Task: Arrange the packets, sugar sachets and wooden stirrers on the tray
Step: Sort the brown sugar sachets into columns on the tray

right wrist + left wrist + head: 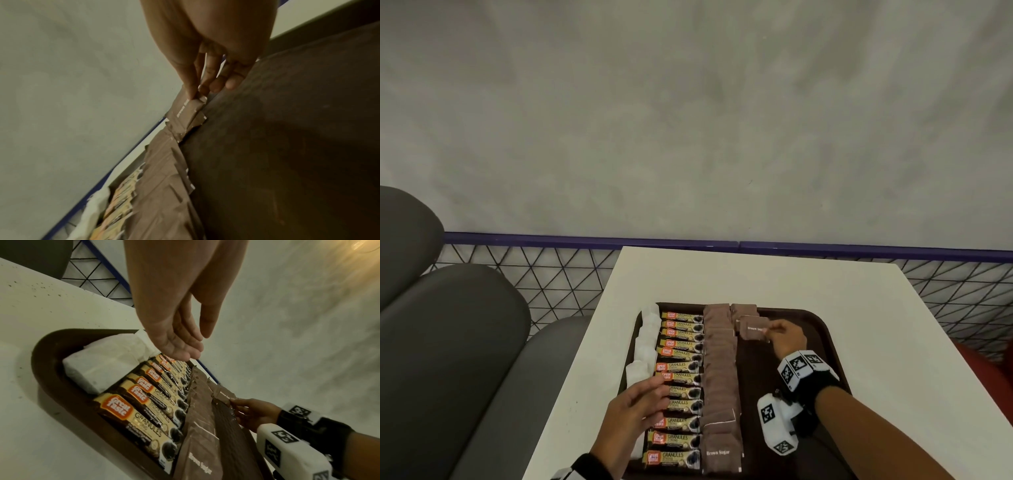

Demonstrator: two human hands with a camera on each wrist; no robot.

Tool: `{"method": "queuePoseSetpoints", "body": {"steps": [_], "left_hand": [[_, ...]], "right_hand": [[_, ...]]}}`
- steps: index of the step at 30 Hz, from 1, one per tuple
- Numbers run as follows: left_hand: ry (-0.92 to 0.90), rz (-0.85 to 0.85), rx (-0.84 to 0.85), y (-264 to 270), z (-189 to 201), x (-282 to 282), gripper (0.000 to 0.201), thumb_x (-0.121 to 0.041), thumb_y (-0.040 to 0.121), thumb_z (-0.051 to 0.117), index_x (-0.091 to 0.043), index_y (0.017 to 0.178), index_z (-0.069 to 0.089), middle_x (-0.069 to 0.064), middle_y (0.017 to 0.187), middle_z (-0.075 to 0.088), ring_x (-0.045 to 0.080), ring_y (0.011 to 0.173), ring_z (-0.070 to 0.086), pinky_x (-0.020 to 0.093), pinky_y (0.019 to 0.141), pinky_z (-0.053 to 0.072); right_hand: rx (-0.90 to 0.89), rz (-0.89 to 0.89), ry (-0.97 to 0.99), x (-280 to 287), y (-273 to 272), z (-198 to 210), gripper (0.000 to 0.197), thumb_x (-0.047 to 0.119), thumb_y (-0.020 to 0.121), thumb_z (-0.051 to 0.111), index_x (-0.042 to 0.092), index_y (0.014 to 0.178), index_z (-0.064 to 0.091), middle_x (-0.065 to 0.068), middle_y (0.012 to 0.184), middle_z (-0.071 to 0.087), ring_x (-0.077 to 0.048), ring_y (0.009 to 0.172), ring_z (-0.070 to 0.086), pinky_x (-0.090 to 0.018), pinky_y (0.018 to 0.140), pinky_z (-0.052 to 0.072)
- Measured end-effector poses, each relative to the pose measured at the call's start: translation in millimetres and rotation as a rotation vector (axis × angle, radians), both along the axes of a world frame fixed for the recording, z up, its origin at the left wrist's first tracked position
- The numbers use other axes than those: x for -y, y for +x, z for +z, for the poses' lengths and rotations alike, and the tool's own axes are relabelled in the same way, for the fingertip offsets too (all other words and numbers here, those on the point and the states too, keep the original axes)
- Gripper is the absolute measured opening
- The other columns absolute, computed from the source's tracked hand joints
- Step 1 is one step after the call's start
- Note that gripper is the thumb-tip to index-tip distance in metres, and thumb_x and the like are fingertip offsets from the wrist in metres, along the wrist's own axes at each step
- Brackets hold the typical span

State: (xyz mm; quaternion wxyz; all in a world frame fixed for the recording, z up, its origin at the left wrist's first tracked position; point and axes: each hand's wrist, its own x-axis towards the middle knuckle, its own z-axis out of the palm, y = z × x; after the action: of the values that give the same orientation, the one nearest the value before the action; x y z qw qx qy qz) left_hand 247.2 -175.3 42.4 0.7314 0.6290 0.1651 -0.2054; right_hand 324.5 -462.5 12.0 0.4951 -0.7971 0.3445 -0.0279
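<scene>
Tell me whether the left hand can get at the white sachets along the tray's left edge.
Probably yes: the left hand hovers open over the coffee packets, right beside the white sachets, with nothing covering them.

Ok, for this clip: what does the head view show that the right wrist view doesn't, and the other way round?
Only the head view shows the left hand, fingers extended over the coffee granule packets, plus the whole brown tray, the white table and the grey seat.

Only the right wrist view shows close up how thumb and fingers pinch the sachet's edge.

Both show the right hand holding a brown sugar sachet by the second, short column, and the long row of brown sugar sachets.
</scene>
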Motion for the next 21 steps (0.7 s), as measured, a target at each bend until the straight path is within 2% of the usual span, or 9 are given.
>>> {"method": "queuePoseSetpoints", "body": {"steps": [4, 6, 8, 9, 10, 13, 18, 21], "left_hand": [[-0.001, 0.004, -0.025, 3, -3, -4, 0.018, -0.008, 0.084, 0.064, -0.012, 0.101, 0.068, 0.011, 0.101, 0.071, 0.023, 0.095, 0.066, 0.028, 0.07, 0.05], [-0.002, 0.01, -0.028, 4, -3, -5, 0.017, -0.005, 0.084, 0.063, -0.011, 0.099, 0.068, 0.011, 0.099, 0.071, 0.023, 0.092, 0.066, 0.029, 0.07, 0.05], [-0.003, 0.015, -0.035, 5, -4, -6, 0.017, -0.003, 0.084, 0.064, -0.011, 0.098, 0.068, 0.011, 0.099, 0.071, 0.024, 0.091, 0.066, 0.029, 0.069, 0.05], [-0.003, 0.014, -0.039, 6, -4, -7, 0.017, -0.003, 0.083, 0.064, -0.011, 0.098, 0.068, 0.011, 0.099, 0.07, 0.024, 0.092, 0.065, 0.029, 0.069, 0.05], [-0.004, 0.014, -0.043, 6, -4, -7, 0.017, -0.002, 0.083, 0.064, -0.01, 0.098, 0.068, 0.011, 0.099, 0.07, 0.024, 0.092, 0.065, 0.029, 0.069, 0.05], [0.001, 0.013, -0.05, 6, -6, -7, 0.016, -0.003, 0.083, 0.063, -0.01, 0.098, 0.067, 0.011, 0.098, 0.07, 0.024, 0.092, 0.064, 0.029, 0.069, 0.05], [0.018, 0.001, -0.075, 4, -11, -8, 0.014, -0.003, 0.083, 0.065, -0.011, 0.094, 0.068, 0.012, 0.096, 0.071, 0.025, 0.093, 0.065, 0.03, 0.07, 0.05], [0.043, -0.025, -0.071, -1, -12, -9, 0.015, -0.002, 0.084, 0.064, -0.013, 0.093, 0.069, 0.009, 0.089, 0.074, 0.025, 0.089, 0.066, 0.029, 0.068, 0.05]], "right_hand": [[-0.065, 0.008, -0.04, -4, 15, -11, 0.012, 0.009, 0.081, 0.065, 0.01, 0.093, 0.067, -0.015, 0.101, 0.068, -0.029, 0.093, 0.062, -0.028, 0.077, 0.045], [-0.097, 0.025, -0.071, -6, 20, -16, 0.005, 0.013, 0.081, 0.065, 0.018, 0.082, 0.065, -0.016, 0.101, 0.068, -0.03, 0.093, 0.063, -0.032, 0.08, 0.05], [-0.123, 0.02, -0.092, -7, 25, -24, 0.02, 0.016, 0.08, 0.065, 0.028, 0.067, 0.056, -0.016, 0.102, 0.065, -0.03, 0.091, 0.062, -0.034, 0.082, 0.052], [-0.136, 0.016, -0.109, -8, 26, -27, 0.022, 0.017, 0.079, 0.065, 0.029, 0.064, 0.054, -0.015, 0.103, 0.064, -0.03, 0.091, 0.061, -0.035, 0.083, 0.052], [-0.145, 0.016, -0.133, -9, 27, -26, 0.02, 0.018, 0.079, 0.064, 0.029, 0.066, 0.054, -0.015, 0.105, 0.062, -0.03, 0.093, 0.06, -0.034, 0.084, 0.051], [-0.188, 0.013, -0.175, -11, 26, -23, 0.007, 0.018, 0.083, 0.059, 0.024, 0.087, 0.062, -0.015, 0.111, 0.055, -0.032, 0.103, 0.053, -0.031, 0.086, 0.044], [-0.209, 0.057, -0.244, -9, 26, -24, 0.012, 0.023, 0.088, 0.057, 0.018, 0.098, 0.062, -0.016, 0.115, 0.057, -0.032, 0.112, 0.047, -0.036, 0.097, 0.04], [-0.215, 0.085, -0.248, -9, 21, -17, 0.022, 0.028, 0.087, 0.06, 0.015, 0.104, 0.058, -0.011, 0.115, 0.059, -0.031, 0.117, 0.043, -0.038, 0.101, 0.031]]}}
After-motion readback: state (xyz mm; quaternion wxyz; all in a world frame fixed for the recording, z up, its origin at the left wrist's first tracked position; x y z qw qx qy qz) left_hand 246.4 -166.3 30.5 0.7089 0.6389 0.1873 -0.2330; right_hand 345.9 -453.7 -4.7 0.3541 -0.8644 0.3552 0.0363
